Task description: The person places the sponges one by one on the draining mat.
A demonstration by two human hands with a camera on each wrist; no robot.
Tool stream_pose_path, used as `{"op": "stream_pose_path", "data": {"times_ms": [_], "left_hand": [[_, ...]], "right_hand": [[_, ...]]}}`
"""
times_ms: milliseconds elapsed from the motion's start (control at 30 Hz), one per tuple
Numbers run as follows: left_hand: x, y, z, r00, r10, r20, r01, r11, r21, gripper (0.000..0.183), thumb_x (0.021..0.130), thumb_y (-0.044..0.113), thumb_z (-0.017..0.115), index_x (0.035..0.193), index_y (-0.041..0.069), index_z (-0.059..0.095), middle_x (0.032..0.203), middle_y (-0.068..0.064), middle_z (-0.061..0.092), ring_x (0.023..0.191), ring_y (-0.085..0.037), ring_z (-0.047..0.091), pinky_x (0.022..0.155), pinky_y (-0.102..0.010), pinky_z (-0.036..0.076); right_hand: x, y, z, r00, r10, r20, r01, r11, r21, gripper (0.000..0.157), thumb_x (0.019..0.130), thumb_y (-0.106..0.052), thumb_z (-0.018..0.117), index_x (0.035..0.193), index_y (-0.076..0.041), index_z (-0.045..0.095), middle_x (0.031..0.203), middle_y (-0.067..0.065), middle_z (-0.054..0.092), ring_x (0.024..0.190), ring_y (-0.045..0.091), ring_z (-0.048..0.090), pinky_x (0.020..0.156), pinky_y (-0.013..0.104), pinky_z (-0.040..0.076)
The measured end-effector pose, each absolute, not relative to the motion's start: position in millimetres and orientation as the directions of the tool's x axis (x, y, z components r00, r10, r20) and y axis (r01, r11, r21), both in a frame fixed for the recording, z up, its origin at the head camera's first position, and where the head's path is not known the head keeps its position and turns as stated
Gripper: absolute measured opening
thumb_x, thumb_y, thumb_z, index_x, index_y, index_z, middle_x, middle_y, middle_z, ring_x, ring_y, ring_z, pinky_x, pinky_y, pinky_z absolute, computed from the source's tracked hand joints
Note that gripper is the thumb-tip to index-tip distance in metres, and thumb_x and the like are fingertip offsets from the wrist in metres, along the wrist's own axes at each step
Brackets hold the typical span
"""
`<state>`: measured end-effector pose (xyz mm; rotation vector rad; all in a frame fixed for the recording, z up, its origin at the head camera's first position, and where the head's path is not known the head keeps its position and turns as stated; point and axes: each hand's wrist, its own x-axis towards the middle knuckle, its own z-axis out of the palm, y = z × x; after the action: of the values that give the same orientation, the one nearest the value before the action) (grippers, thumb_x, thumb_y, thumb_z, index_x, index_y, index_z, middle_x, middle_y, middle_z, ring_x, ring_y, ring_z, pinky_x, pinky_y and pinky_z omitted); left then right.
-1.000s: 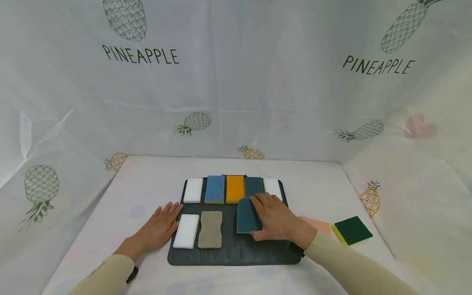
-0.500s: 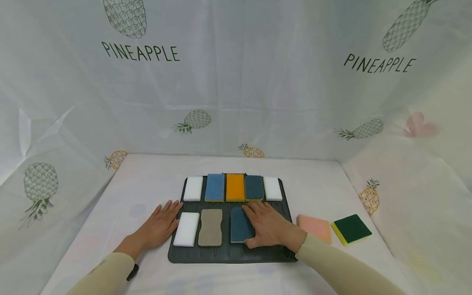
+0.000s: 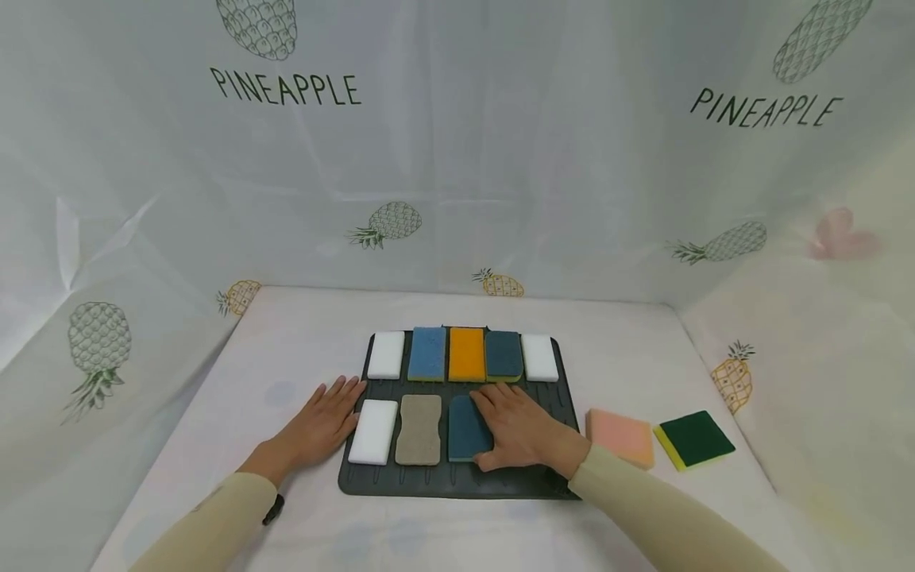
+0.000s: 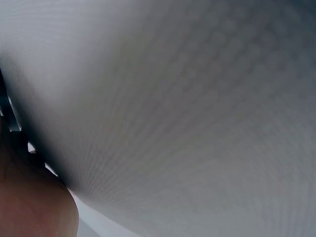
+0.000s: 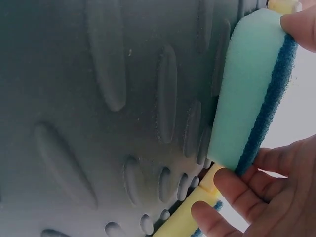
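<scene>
My right hand (image 3: pixel 518 429) holds a dark blue scouring sponge (image 3: pixel 468 429) on the black ribbed mat (image 3: pixel 429 482), just right of a beige waisted sponge (image 3: pixel 418 429). In the right wrist view, thumb and fingers grip the ends of that sponge (image 5: pixel 249 94), which has pale green foam and a blue scouring layer; its foam side is against the mat. My left hand (image 3: pixel 314 425) lies flat with straight fingers, fingertips at the mat's left edge, near a white sponge (image 3: pixel 373 431). Pale sleeve cloth (image 4: pixel 173 118) fills most of the left wrist view.
Along the mat's back edge lie a white sponge (image 3: pixel 387 355), a light blue one (image 3: pixel 427 355), an orange one (image 3: pixel 467 355), a dark blue one (image 3: pixel 503 355) and another white one (image 3: pixel 539 357). Right of the mat, a pink sponge (image 3: pixel 620 437) and a green-and-yellow one (image 3: pixel 695 438) rest on the cloth.
My right hand has brought the dark blue sponge left and towards me, down beside the beige one, and hardly moved in the last half second. My left hand stays put; the head view shifts slightly.
</scene>
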<state>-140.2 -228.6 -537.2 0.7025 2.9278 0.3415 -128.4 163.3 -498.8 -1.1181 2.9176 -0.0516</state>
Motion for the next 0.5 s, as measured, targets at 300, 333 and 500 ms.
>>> {"op": "stream_pose_path", "data": {"times_ms": [300, 333, 500], "left_hand": [[-140.3, -227.1, -529.3, -0.889, 0.452, -0.074, 0.422, 0.871, 0.253, 0.062, 0.114, 0.033, 0.047, 0.165, 0.001, 0.032, 0.17, -0.021, 0.033, 0.159, -0.045, 0.025, 0.128, -0.066, 0.019], [-140.0, -227.3, -529.0, -0.888, 0.453, -0.074, 0.423, 0.87, 0.253, 0.062, 0.114, 0.034, 0.047, 0.165, 0.001, 0.032, 0.17, -0.021, 0.033, 0.159, -0.045, 0.025, 0.128, -0.066, 0.019], [-140.5, -227.5, -531.5, -0.888, 0.452, -0.085, 0.42, 0.873, 0.247, 0.064, 0.114, 0.036, 0.045, 0.166, 0.002, 0.03, 0.171, -0.02, 0.032, 0.16, -0.044, 0.024, 0.129, -0.065, 0.018]], "right_hand": [[-131.6, 158.7, -498.0, -0.75, -0.661, -0.023, -0.66, 0.75, -0.029, 0.1, 0.083, -0.071, 0.067, 0.155, -0.004, 0.049, 0.15, 0.014, 0.056, 0.131, 0.03, 0.055, 0.111, 0.05, 0.049], [-131.3, 158.7, -497.7, -0.751, -0.66, -0.026, -0.659, 0.751, -0.032, 0.1, 0.083, -0.071, 0.067, 0.155, -0.004, 0.049, 0.15, 0.014, 0.056, 0.131, 0.03, 0.055, 0.111, 0.05, 0.049], [-131.4, 159.5, -499.7, -0.754, -0.656, -0.039, -0.655, 0.755, -0.039, 0.101, 0.084, -0.072, 0.065, 0.156, -0.004, 0.048, 0.151, 0.014, 0.055, 0.13, 0.029, 0.055, 0.113, 0.05, 0.048]]}}
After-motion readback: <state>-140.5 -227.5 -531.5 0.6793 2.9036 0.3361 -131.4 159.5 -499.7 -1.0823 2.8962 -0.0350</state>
